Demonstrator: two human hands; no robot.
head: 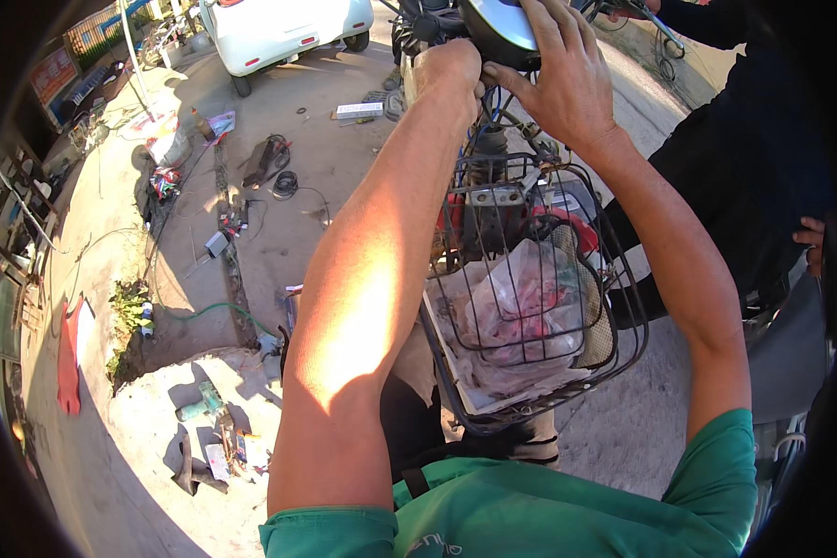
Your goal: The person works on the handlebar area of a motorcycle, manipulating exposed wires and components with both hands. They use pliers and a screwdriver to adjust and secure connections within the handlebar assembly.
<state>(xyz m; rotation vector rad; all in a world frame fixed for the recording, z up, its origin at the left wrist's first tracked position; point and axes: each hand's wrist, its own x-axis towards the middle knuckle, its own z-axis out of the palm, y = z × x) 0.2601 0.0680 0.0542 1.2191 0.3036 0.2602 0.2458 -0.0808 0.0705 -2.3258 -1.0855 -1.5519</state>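
Observation:
At the top of the view, a black round headlight housing with a shiny front [506, 28] sits above a vehicle's front end. My right hand [568, 77] lies against its right side, thumb below and fingers spread over it. My left hand [450, 73] is curled just left of and below the housing; what its fingers hold is hidden. Blue and dark wires [492, 111] hang under the housing. Below them a black wire basket [530, 349] holds clear plastic bags [523, 300] with something pink inside.
A person in dark clothes [732, 139] stands close on the right. A white car [289, 31] is parked at the top. On the ground at left lie a teal power drill [206, 402], a green hose or cable [216, 305], black cables [286, 185] and a red glove [70, 359].

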